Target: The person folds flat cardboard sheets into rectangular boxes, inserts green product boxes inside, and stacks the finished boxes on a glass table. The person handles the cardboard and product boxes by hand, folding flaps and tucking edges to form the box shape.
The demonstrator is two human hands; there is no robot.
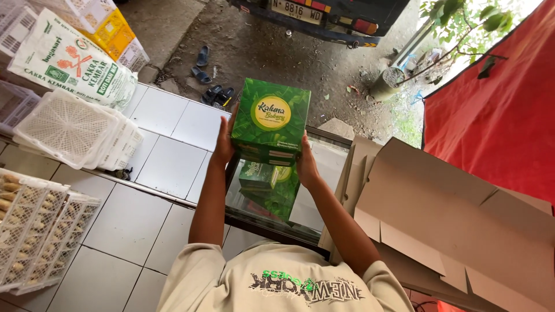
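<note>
A green box is clamped between the left hand and right hand, arms stretched far.

White plastic crates stacked upside down on tiled floor, w/ a printed flour sack behind & crates of bread at lower left. Flattened cardboard sheets lean at right, next to red tarp. Sandals on the dirt near a vehicle's rear bumper.
</note>
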